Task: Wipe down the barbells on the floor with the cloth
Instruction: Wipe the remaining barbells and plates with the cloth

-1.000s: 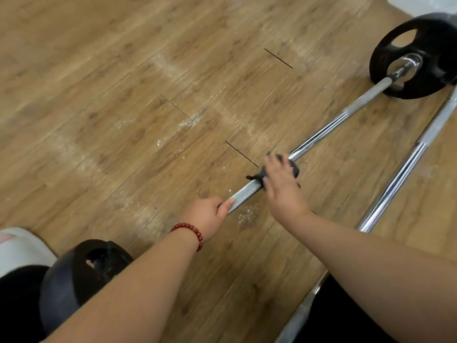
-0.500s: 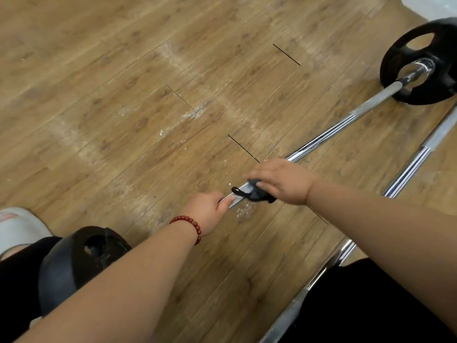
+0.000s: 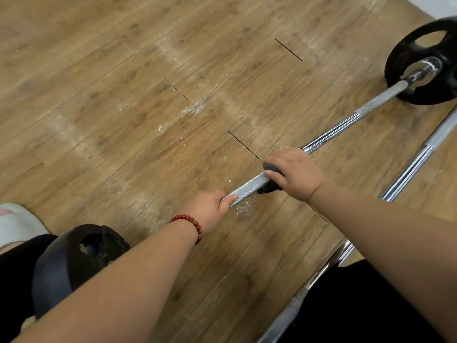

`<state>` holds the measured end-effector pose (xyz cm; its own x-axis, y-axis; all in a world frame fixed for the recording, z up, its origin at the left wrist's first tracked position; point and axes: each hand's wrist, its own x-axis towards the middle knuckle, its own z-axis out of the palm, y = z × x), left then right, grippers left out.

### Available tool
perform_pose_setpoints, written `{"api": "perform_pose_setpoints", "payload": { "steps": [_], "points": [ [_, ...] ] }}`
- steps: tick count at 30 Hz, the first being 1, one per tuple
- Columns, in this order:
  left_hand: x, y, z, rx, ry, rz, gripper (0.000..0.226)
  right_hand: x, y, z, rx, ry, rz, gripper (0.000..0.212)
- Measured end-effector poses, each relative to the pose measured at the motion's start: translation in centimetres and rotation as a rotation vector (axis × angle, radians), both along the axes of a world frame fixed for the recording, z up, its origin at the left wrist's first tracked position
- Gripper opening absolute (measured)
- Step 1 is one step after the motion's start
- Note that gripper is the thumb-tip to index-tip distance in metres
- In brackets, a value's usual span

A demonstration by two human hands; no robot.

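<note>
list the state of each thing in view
bar, held by both hands, plate on far end
cloth, bunched round the bar
left hand, gripping the bar
right hand, gripping the cloth on the bar
second bar, lying on the floor, untouched
floor, scuffed, white flecks below the bar

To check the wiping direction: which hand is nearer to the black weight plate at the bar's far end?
Right. The right hand grips the cloth on the bar, closer along it to the plate; the left hand holds the bar farther back.
</note>
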<state>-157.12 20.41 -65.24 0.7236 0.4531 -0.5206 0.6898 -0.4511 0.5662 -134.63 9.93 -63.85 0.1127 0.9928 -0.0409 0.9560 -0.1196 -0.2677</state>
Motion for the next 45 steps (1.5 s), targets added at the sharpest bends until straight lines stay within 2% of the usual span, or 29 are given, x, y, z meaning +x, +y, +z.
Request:
{"api": "perform_pose_setpoints", "payload": {
  "steps": [2, 5, 7, 9, 12, 14, 17, 19, 20, 22, 24, 31, 34, 38, 42, 45],
  "points": [
    [0.1, 0.0, 0.1, 0.008, 0.006, -0.006, 0.05, -2.2, 0.4, -0.5, 0.038, 0.002, -0.017, 0.039],
    [0.1, -0.1, 0.4, 0.007, 0.001, -0.011, 0.05, -4.0, 0.4, -1.0, -0.021, 0.067, 0.221, 0.042],
    [0.0, -0.1, 0.5, 0.016, 0.009, -0.021, 0.05, -2.5, 0.8, -0.3, -0.067, 0.087, 0.284, 0.044],
    [-0.1, -0.2, 0.6, 0.032, 0.02, -0.019, 0.049, -0.3, 0.7, 0.1, -0.066, 0.042, 0.171, 0.043],
    [0.0, -0.5, 0.7, 0.037, 0.021, -0.03, 0.049, 2.2, -0.5, 0.3, 0.02, -0.044, -0.279, 0.049],
    [0.0, -0.6, 0.6, 0.028, 0.02, -0.033, 0.047, 0.2, -0.6, -0.2, 0.041, -0.048, -0.378, 0.047],
    [0.2, -0.9, 0.8, 0.018, -0.004, -0.052, 0.037, -3.8, -0.6, -0.9, 0.012, 0.075, -0.087, 0.04],
    [0.3, -1.2, 1.1, 0.019, -0.033, -0.065, 0.028, -2.4, -0.9, -0.1, -0.063, 0.132, -0.007, 0.042],
    [0.3, -1.3, 1.1, 0.028, -0.038, -0.076, 0.027, -0.6, -1.2, 0.0, -0.057, 0.128, -0.067, 0.043],
    [0.4, -1.5, 0.9, 0.046, -0.024, -0.107, 0.029, 3.0, -2.3, 0.0, 0.018, 0.111, -0.37, 0.04],
    [0.9, -1.6, 0.8, 0.049, -0.018, -0.119, 0.03, 4.1, -2.8, -0.2, 0.001, 0.173, -0.613, 0.035],
    [9.3, -3.7, 2.5, 0.011, 0.045, -0.056, 0.041, -2.6, -2.5, -0.6, -0.012, 0.387, -0.553, 0.047],
    [9.5, -3.6, 1.5, 0.075, 0.079, -0.074, 0.041, 0.0, -1.6, -1.2, 0.068, 0.397, -0.747, 0.049],
    [9.6, -3.2, 1.1, 0.044, 0.103, -0.094, 0.041, -0.6, 0.4, -1.1, 0.185, 0.587, -1.063, 0.052],
    [9.6, -2.6, 1.0, 0.086, 0.118, -0.179, 0.043, -4.5, 0.8, -1.0, 0.357, 0.876, -1.17, 0.054],
    [9.7, -2.5, 1.1, 0.146, 0.135, -0.209, 0.042, -1.3, 1.7, -1.3, 0.43, 0.877, -1.262, 0.051]
  ]
}}
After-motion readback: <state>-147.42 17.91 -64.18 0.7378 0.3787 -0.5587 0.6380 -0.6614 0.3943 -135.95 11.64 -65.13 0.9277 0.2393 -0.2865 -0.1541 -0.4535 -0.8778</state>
